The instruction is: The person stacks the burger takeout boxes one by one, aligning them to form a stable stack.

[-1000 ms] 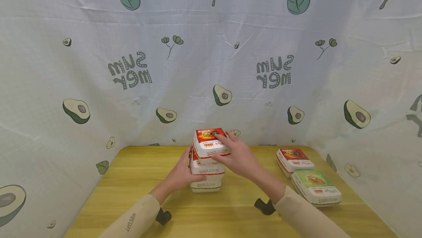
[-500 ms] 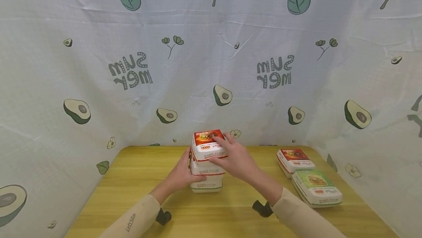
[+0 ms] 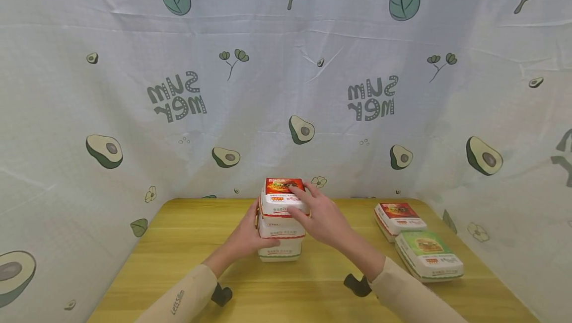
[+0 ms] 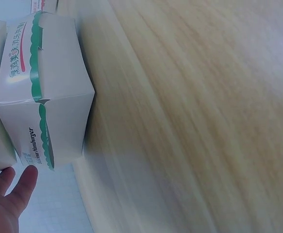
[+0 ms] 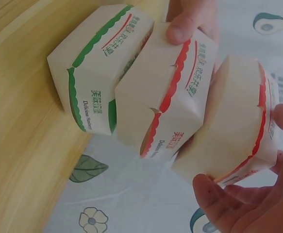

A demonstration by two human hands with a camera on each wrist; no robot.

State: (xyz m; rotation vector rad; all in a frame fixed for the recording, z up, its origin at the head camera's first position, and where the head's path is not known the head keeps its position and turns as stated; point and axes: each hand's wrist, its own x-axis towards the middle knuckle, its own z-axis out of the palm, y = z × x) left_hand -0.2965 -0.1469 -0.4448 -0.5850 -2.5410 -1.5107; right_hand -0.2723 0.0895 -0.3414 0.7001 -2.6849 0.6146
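Three burger boxes form a stack in the middle of the table. The bottom box (image 3: 283, 251) has green trim; the middle box (image 3: 281, 232) and the top box (image 3: 279, 207) have red trim. My left hand (image 3: 245, 233) holds the middle box from the left, thumb across its front. My right hand (image 3: 328, 219) grips the top box, fingers and thumb spread around its right side and over its lid. In the right wrist view, the top box (image 5: 224, 121) sits a little askew against the middle box (image 5: 156, 97). The left fingers behind the stack are partly hidden.
At the table's right lie two more burger boxes, a red-lidded one (image 3: 399, 218) behind a green-lidded one (image 3: 429, 256). Behind the wooden table (image 3: 192, 243) hangs a curtain (image 3: 268, 94) printed with avocados and leaves. Dark camera mounts show at both wrists.
The top box has come down slightly onto the middle box and turned straighter, after a small shift left and back. My left hand has stayed put on the middle box.
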